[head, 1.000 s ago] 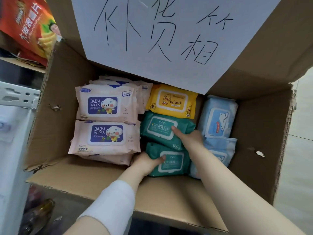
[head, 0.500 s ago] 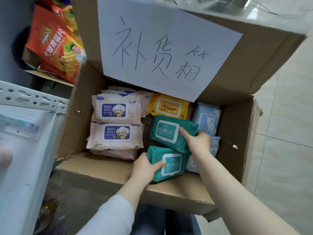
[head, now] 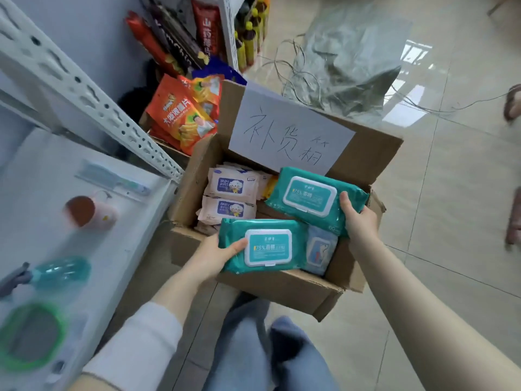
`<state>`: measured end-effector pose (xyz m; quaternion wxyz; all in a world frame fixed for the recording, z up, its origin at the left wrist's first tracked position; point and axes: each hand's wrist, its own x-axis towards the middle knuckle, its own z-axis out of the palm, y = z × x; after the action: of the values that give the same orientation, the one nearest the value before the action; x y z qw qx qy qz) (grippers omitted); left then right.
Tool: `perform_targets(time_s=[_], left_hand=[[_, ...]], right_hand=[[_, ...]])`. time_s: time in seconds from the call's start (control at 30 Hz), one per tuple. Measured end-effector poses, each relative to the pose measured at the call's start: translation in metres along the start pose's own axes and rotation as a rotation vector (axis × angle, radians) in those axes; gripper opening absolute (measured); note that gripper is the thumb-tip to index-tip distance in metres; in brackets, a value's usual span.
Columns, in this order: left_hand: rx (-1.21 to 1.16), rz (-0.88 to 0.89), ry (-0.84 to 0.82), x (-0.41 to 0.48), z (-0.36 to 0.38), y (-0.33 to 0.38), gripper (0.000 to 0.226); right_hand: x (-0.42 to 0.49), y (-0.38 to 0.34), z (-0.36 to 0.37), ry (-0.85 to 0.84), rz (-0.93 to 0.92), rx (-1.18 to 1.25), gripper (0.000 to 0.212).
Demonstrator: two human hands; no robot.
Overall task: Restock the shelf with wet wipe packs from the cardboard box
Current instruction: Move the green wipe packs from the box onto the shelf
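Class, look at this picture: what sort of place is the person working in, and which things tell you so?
Probably a small shop: white metal shelving, snack bags and bottles stocked nearby, and a labelled cardboard box of wet wipes.

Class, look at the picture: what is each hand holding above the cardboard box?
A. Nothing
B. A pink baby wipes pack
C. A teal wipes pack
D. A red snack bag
C: the left hand and the right hand each grip a teal wipes pack over the cardboard box.

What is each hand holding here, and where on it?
Left hand grips one teal wipe pack by its left end; right hand grips another teal pack by its right end.
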<state>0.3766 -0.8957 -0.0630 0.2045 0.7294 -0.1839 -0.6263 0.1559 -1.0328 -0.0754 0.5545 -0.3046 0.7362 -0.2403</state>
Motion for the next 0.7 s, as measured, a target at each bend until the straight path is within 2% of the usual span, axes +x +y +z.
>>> perform_targets(time_s=[0.07, 0.17, 0.27, 0.37, 0.4, 0.53, 0.63, 0.7], left_hand=[[-0.023, 0.023, 0.006, -0.042, -0.009, -0.002, 0.042], [-0.192, 0.053, 0.0, -0.11, -0.016, -0.015, 0.061], [-0.337, 0.135, 0.041, -0.174, -0.019, -0.033, 0.059], [-0.439, 0.222, 0.1, -0.229, -0.024, -0.05, 0.093], [-0.467, 0.249, 0.102, -0.247, -0.024, -0.055, 0.098], [-0.549, 0.351, 0.14, -0.321, -0.033, -0.077, 0.091], [-0.6, 0.41, 0.192, -0.374, -0.05, -0.103, 0.097], [-0.685, 0.432, 0.231, -0.406, -0.061, -0.124, 0.095]], right_hand=[[-0.028, -0.016, -0.007, -0.076, -0.016, 0.034, 0.028], [-0.074, -0.032, -0.015, -0.214, -0.031, 0.062, 0.029], [-0.121, -0.053, -0.021, -0.315, -0.114, 0.066, 0.024], [-0.167, -0.074, -0.029, -0.369, -0.174, 0.077, 0.02], [-0.182, -0.079, -0.031, -0.391, -0.185, 0.086, 0.019], [-0.252, -0.101, -0.022, -0.53, -0.255, 0.115, 0.026], [-0.309, -0.107, 0.001, -0.653, -0.347, 0.07, 0.034], [-0.346, -0.108, 0.021, -0.72, -0.392, 0.053, 0.03]])
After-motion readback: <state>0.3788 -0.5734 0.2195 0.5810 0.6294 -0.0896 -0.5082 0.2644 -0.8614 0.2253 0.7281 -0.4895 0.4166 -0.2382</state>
